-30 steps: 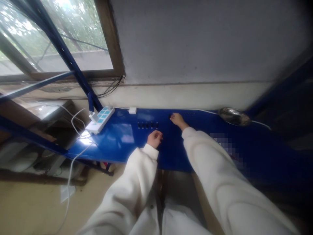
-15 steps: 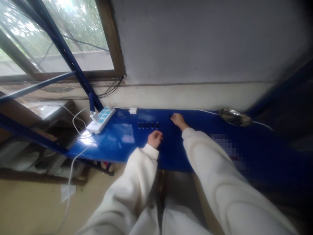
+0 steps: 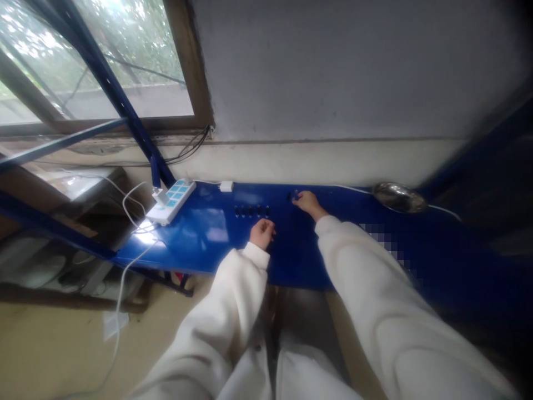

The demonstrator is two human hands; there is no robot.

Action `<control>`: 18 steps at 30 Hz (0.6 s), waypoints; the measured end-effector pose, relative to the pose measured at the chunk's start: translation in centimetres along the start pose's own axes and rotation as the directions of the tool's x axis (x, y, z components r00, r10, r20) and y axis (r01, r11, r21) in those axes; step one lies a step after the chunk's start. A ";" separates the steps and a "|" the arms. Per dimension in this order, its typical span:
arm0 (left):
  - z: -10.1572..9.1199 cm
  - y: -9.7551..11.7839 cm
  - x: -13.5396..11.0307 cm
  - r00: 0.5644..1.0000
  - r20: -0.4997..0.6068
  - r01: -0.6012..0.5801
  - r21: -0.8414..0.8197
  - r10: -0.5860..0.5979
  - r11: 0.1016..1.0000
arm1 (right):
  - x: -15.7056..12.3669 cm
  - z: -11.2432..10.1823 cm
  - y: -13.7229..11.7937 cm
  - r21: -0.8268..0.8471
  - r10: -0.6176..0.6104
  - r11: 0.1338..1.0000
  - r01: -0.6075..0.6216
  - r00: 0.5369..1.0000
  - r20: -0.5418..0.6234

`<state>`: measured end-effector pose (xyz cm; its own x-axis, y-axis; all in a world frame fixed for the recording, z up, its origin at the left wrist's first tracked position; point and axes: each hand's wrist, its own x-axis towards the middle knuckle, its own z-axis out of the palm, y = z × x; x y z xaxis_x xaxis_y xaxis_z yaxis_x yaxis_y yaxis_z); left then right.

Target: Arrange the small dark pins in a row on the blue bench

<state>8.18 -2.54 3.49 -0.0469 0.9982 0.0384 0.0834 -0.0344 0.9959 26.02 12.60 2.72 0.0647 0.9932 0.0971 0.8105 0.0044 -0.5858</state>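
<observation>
My left hand (image 3: 262, 232) rests on the blue table (image 3: 208, 244) with its fingers curled in, just in front of a row of several small dark objects (image 3: 251, 211). What it holds, if anything, I cannot make out. My right hand (image 3: 306, 201) reaches farther back, fingers pinched at a small dark object (image 3: 290, 196) near the table's far edge. Both arms wear white sleeves.
A white power strip (image 3: 171, 201) with blue sockets lies at the table's left end, white cables trailing to the floor. A small white charger (image 3: 226, 186) sits by the wall. A metal bowl (image 3: 398, 197) stands at the right rear. Blue frame bars (image 3: 112, 89) cross the window.
My right hand has shifted slightly toward the wall at the small dark object. The left hand stays almost still.
</observation>
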 end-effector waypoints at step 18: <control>-0.3 0.4 0.0 0.991 -0.122 -0.075 -0.096 0.063 0.993 | -7.9 1.7 -6.0 0.198 -0.432 0.892 0.406 0.894 0.117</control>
<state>7.95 -2.60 3.87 -0.1628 0.9804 0.1108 -0.0096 -0.1139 0.9934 19.66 4.91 4.08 -0.3610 0.8996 0.2457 0.6339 0.4299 -0.6430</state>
